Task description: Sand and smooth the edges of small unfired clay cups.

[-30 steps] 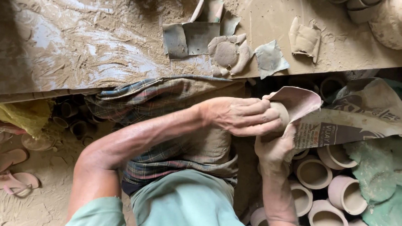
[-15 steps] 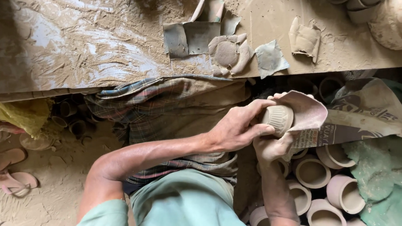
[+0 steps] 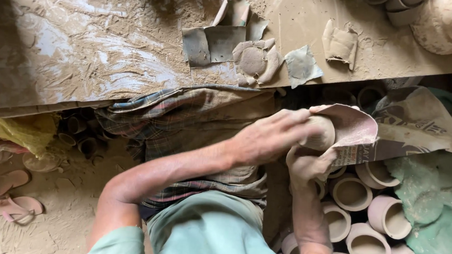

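The left hand (image 3: 269, 139) grasps a small clay pot (image 3: 319, 133), fingers covering most of it; the right hand (image 3: 309, 165) cups it from below, its fingers hidden under paper (image 3: 359, 134).

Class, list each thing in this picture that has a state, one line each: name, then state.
Left hand: fingers spread over the small pot.
Right hand: cupped under the small pot.
Small pot: held between both hands, against the paper.
Paper: curled up at the pot, crumpled.
Pots: upright, mouths open, empty.
Board: smeared with clay.
Sandals: lying on the floor.
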